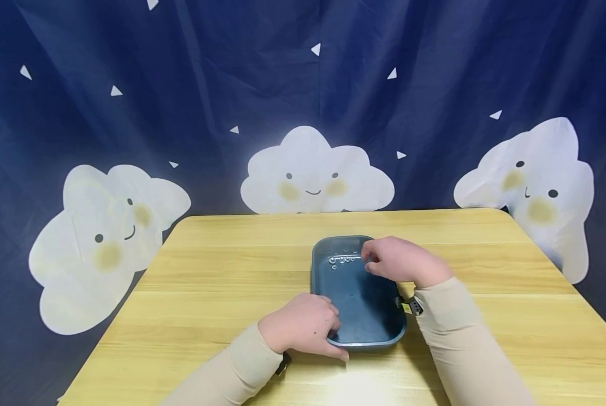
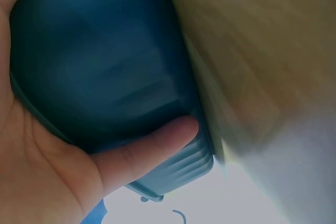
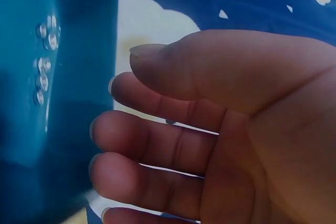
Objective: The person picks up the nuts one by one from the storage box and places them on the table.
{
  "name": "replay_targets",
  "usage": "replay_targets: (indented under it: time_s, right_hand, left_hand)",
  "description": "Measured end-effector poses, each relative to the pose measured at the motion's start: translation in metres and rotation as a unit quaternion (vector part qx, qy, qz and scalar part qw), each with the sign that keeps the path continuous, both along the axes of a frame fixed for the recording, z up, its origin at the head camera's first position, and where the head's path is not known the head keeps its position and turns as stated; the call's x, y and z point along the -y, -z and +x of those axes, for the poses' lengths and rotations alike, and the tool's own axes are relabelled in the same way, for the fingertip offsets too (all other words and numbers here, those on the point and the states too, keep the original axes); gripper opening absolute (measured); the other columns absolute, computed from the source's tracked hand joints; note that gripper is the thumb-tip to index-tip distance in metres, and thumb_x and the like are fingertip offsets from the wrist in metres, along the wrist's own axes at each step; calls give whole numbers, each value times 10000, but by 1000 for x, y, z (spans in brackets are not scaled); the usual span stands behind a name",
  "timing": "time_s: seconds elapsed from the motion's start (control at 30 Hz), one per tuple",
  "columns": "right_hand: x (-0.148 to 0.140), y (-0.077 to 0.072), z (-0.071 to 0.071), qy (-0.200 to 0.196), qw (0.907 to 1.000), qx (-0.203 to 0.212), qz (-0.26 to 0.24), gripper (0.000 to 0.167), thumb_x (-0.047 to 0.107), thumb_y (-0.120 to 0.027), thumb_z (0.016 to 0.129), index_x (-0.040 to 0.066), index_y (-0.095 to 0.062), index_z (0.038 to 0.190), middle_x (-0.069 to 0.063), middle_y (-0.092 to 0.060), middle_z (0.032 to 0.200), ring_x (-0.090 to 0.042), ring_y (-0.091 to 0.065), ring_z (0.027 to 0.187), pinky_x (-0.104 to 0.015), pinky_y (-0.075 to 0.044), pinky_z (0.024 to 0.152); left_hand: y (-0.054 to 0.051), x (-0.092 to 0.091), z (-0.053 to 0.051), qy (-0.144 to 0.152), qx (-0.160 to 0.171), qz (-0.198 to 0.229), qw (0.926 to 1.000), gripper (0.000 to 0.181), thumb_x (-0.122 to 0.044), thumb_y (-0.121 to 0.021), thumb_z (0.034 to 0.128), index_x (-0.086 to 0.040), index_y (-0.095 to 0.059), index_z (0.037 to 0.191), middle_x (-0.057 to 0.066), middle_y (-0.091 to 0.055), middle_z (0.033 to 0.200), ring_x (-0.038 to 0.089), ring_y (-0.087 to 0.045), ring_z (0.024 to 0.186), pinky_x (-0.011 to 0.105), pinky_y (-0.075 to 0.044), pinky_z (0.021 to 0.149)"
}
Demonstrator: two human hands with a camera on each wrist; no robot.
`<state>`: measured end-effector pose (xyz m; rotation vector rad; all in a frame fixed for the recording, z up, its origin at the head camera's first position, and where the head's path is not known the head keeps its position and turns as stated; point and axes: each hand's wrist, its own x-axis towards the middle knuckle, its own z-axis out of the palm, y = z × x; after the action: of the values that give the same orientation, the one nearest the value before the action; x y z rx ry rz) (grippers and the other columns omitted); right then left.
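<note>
A dark teal tray (image 1: 354,304) lies on the table, with several small clear round pieces (image 1: 342,260) near its far end, also visible as shiny clear pieces (image 3: 43,81) in the right wrist view. My left hand (image 1: 305,326) grips the tray's near left corner, its thumb against the outer wall in the left wrist view. Over the tray's far right edge is my right hand (image 1: 402,260); its fingers (image 3: 121,132) are loosely bent, apart from the thumb, with nothing seen between them.
The light wooden table (image 1: 222,270) extends around the tray. Behind it hangs a dark blue curtain (image 1: 206,67) with white clouds and small triangles. Dark straps show at both wrists.
</note>
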<state>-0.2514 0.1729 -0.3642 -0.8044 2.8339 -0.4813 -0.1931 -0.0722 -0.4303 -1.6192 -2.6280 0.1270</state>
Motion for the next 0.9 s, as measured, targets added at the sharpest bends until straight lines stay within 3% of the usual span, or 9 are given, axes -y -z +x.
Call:
replay_targets:
  time_s: [0.47,0.9]
  right_hand:
    - [37,3,-13,-283,9977,-112,612,195,138,-660,944,90,-716,1124,-20,-708,1061,-162,-641,873,-405,-527,858]
    - [64,27,-28,-305,9941,-9,1040,193,135,-645,945,120,-707,1127,-20,-714,1098,-178,-659,912,-405,-530,858]
  left_hand:
    - [-1,0,0,-15,13,4,10000,535,-768,-629,810,-292,-523,589,-177,-443,648,50,-506,691,206,-374,546]
    - [-3,0,2,-48,-73,-31,10000,542,-772,-623,810,-295,-505,580,-180,-462,659,45,-523,695,210,-399,578]
